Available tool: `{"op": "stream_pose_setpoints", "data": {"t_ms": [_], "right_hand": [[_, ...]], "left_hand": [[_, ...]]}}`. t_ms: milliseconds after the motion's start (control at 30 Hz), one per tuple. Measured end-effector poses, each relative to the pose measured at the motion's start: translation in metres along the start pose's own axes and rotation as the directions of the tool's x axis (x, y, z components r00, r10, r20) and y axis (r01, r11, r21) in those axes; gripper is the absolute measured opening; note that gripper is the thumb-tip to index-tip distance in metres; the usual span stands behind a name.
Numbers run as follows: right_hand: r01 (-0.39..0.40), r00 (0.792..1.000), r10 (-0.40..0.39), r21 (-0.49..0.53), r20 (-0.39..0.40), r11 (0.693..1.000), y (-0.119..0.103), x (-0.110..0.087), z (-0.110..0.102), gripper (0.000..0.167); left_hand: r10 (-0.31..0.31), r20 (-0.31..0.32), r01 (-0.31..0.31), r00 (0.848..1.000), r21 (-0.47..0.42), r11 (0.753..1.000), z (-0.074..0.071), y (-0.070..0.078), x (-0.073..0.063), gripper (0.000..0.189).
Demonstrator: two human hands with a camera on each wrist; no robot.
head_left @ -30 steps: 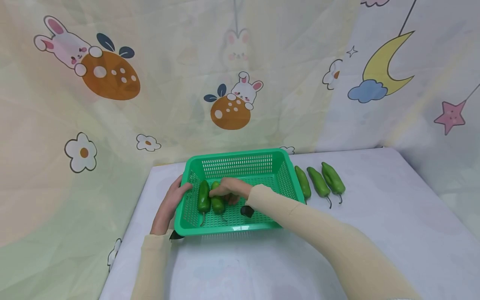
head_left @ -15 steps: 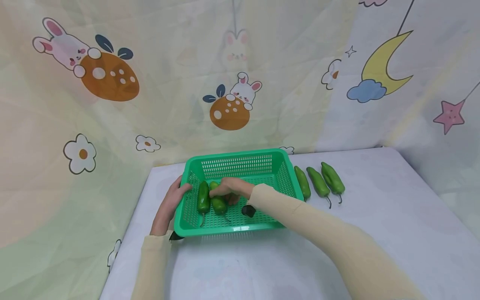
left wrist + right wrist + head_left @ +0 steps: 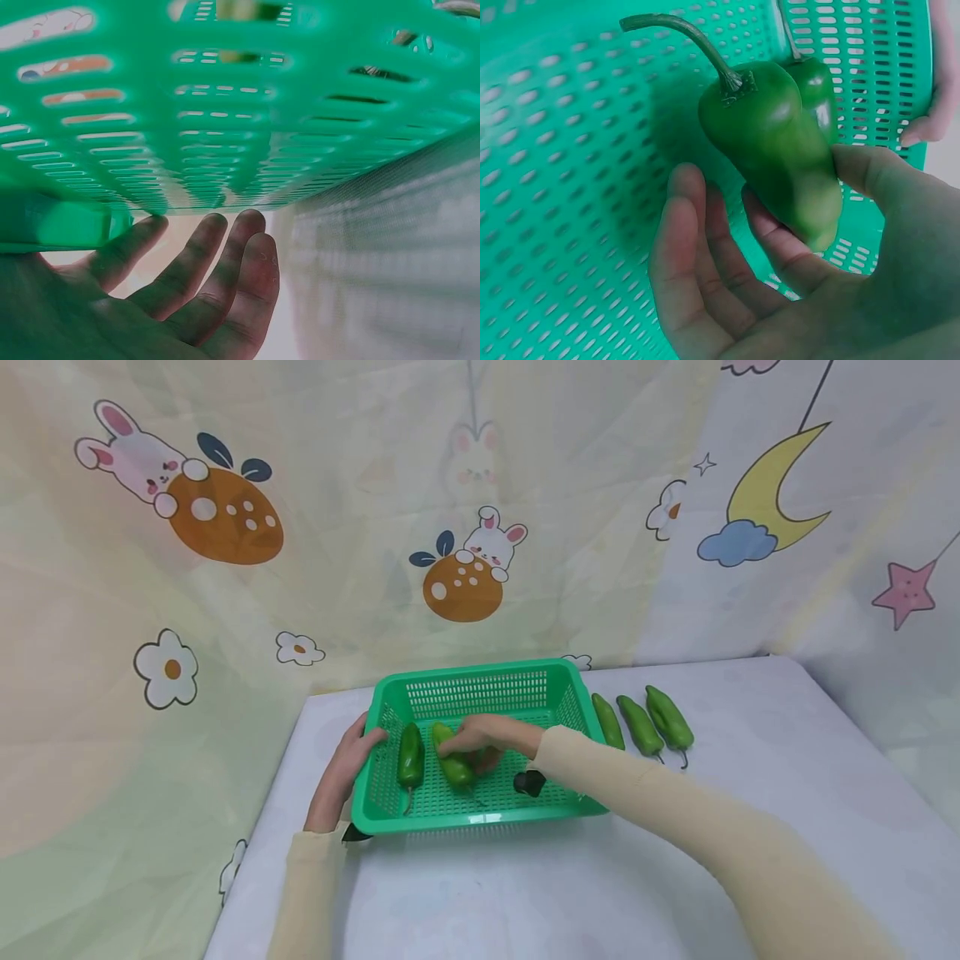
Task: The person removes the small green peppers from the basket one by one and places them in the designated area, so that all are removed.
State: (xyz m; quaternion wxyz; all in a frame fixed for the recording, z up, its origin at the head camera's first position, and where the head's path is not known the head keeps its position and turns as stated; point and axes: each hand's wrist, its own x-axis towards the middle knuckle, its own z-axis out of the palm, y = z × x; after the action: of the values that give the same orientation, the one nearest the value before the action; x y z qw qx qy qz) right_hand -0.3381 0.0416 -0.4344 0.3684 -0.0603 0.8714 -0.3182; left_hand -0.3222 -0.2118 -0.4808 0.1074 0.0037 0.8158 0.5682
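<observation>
My right hand [image 3: 483,743] is inside the green basket [image 3: 480,817], pinching a green pepper [image 3: 772,142] between thumb and index finger. In the right wrist view the pepper's curved stem points up and left, and the other fingers stay off it. A second green pepper [image 3: 410,756] lies in the basket near its left wall, partly hidden behind the held one in the right wrist view. My left hand [image 3: 347,768] grips the basket's left side, thumb over the rim. In the left wrist view its fingers [image 3: 225,289] lie under the slotted green plastic.
Right of the basket, three green peppers lie on the white table [image 3: 487,893]: one [image 3: 608,721] beside the wall, a middle pepper [image 3: 640,725] and an outer pepper [image 3: 669,717]. A printed cloth [image 3: 360,527] hangs behind the table.
My right hand has shifted to the right with the pepper, away from the one by the left wall. The pepper now tilts more. My left hand keeps its place on the basket.
</observation>
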Motion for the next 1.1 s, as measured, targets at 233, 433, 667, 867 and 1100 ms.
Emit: {"op": "stream_pose_setpoints", "data": {"t_ms": [233,433,667,867,1100], "right_hand": [[0.022,0.998,-0.023,0.013,0.056,1.000,0.011,-0.020,-0.016,0.058],[0.056,0.997,-0.054,-0.025,0.063,0.998,0.014,-0.037,-0.025,0.051],[0.075,0.996,-0.072,-0.059,0.053,0.995,0.019,-0.056,-0.030,0.040],[0.081,0.996,-0.080,-0.014,0.049,0.997,0.027,-0.067,-0.037,0.039],[0.066,0.996,-0.067,0.009,0.065,0.998,0.033,-0.080,-0.051,0.039]], "left_hand": [[-0.006,-0.002,0.006,1.000,0.001,1.000,0.000,0.001,0.001,0.064],[-0.017,0.013,0.017,1.000,0.016,1.000,0.002,0.026,-0.017,0.062],[-0.012,0.023,0.011,1.000,0.027,1.000,0.004,0.035,-0.025,0.063],[-0.012,0.026,0.011,1.000,0.012,1.000,0.002,0.030,-0.021,0.063],[-0.019,0.031,0.019,0.999,-0.004,1.000,0.003,0.029,-0.020,0.063]]}}
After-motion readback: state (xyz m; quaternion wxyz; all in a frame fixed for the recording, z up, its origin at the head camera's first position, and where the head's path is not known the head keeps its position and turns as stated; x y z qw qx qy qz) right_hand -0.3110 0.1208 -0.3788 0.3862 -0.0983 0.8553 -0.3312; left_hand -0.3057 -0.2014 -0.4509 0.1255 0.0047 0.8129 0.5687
